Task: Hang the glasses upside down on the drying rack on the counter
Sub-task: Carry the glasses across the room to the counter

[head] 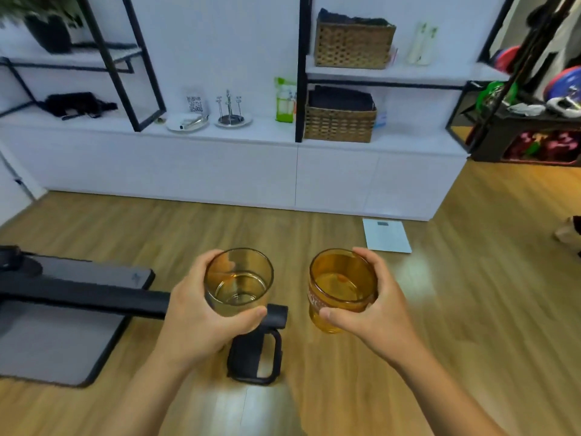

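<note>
My left hand (pixel 195 313) grips a clear, faintly tinted glass (pixel 239 278), held upright with its mouth up. An amber glass (pixel 341 287) with raised lettering sits upright in my right hand (pixel 374 313). Both are held over the wooden floor, side by side and apart. Far ahead on the white counter (pixel 270 130) stands the metal drying rack (pixel 232 110), a small tree of prongs on a round base, with nothing hanging on it.
A dark treadmill (pixel 78 297) lies on the floor at left, its handle under my left hand. A white scale (pixel 386 235) rests on the floor at right. On the counter are a plate (pixel 187 123), a green packet (pixel 284 100) and wicker baskets (pixel 339 121).
</note>
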